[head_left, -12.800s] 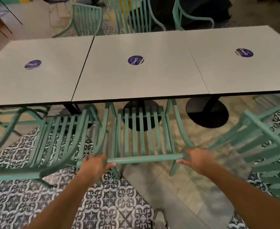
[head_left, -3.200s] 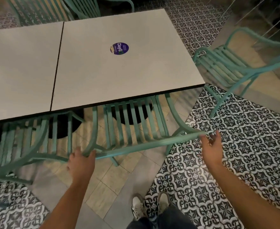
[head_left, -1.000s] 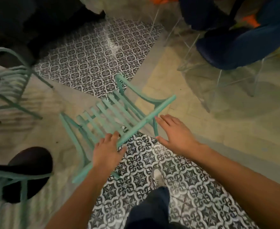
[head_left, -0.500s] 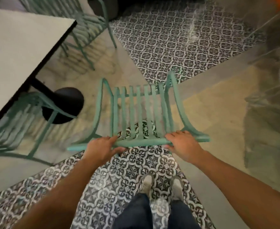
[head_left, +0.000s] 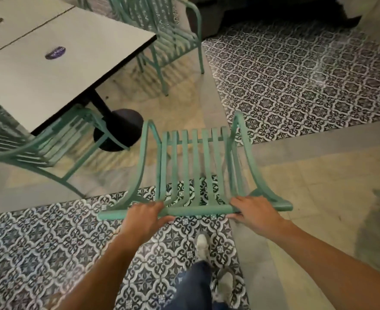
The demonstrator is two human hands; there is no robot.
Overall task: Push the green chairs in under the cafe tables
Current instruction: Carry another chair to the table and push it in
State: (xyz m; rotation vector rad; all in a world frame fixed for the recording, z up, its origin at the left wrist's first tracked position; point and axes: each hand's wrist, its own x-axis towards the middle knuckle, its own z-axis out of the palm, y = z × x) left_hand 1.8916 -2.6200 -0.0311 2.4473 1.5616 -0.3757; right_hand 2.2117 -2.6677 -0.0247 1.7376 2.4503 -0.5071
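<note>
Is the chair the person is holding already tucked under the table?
No, the held chair stands out on the open floor, right of the table, gripped by left hand and right hand.

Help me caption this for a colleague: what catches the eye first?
A green chair stands out in the open floor at center, both hands, left hand and right hand, gripping its top rail. Upper left, a white cafe table with a purple sticker.
</note>
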